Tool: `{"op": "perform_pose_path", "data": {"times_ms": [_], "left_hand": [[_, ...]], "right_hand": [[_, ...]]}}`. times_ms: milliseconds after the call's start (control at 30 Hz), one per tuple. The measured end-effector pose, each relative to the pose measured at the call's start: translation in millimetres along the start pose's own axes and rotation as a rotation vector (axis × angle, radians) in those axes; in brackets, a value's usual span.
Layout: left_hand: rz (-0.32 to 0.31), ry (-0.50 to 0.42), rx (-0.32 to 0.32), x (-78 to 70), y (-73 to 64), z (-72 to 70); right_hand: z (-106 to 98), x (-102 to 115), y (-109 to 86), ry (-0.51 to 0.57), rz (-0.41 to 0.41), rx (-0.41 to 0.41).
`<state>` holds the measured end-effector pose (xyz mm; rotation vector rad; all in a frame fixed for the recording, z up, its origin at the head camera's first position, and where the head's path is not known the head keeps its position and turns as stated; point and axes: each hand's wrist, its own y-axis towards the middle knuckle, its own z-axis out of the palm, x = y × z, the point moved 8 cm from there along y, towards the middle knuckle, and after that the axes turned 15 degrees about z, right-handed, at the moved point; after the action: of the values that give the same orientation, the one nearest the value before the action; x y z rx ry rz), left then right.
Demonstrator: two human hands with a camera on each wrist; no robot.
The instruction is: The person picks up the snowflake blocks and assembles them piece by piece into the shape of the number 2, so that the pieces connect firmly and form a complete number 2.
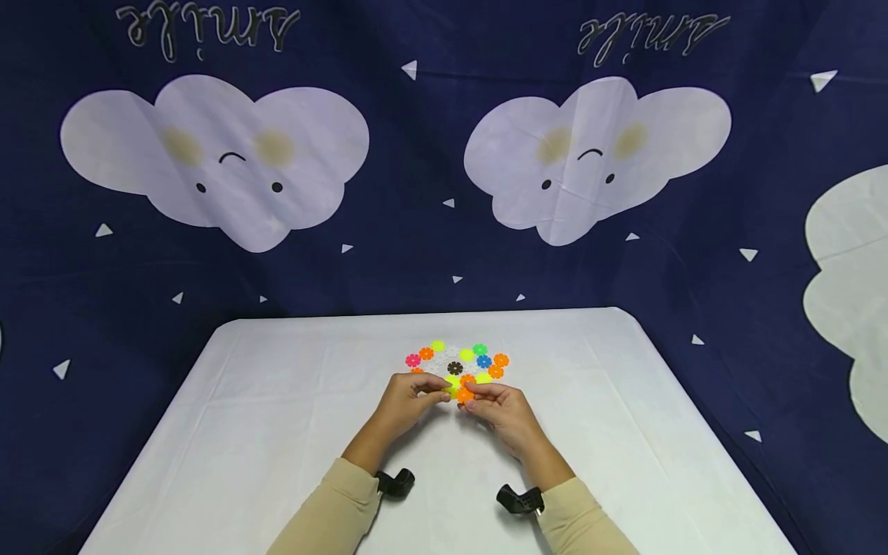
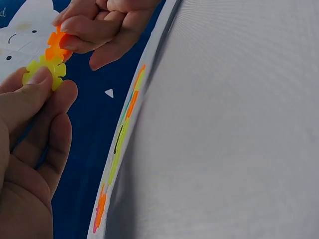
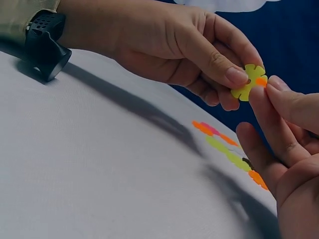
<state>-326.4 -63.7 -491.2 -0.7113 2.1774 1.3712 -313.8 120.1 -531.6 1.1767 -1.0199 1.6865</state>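
Yellow notched disc (image 2: 56, 70), pinched in left grip (image 1: 408, 402), touches orange disc (image 2: 55, 46) right grip (image 1: 506, 412) pinches.

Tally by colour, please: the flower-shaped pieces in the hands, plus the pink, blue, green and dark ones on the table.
Yellow piece in the left hand: 1
Orange piece in the right hand: 1
Pink piece: 1
Blue piece: 1
Green piece: 1
Dark piece: 1
Total: 6

Pinching a yellow flower disc (image 3: 242, 91) in the left hand (image 3: 192, 55). Holding an orange disc (image 3: 261, 81), mostly hidden, in the right hand (image 3: 296, 167), at the yellow one's edge. Showing orange, pink, yellow and dark discs (image 3: 217, 145) flat on the white desk (image 3: 99, 164). Wearing a black wrist camera (image 3: 47, 50) by the tan sleeve (image 3: 20, 20).
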Motion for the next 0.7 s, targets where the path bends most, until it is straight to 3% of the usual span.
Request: {"op": "perform_pose_path", "data": {"times_ms": [167, 300, 433, 567, 633, 700], "left_hand": [[0.081, 0.027, 0.008, -7.0, 2.7, 1.6], [0.092, 0.042, 0.015, -7.8, 4.0, 2.3], [-0.009, -0.064, 0.018, 1.1, -0.2, 4.7], [-0.142, -0.321, 0.02, 10.8, -8.2, 14.1], [-0.177, -0.42, 0.023, 12.7, -11.2, 19.7], [-0.193, -0.461, 0.021, 13.6, -13.2, 23.7]], "right_hand": [[1, 0, -0.3, -0.007, -0.011, 0.002], [0, -1, 0.5, -0.013, -0.008, -0.009], [0, -1, 0.1, -0.014, -0.005, -0.02], [2, -2, -0.3, -0.021, -0.021, -0.029], [3, -1, -1.1, -0.022, -0.037, -0.038], [6, -1, -1.6, -0.009, -0.055, -0.038]]}}
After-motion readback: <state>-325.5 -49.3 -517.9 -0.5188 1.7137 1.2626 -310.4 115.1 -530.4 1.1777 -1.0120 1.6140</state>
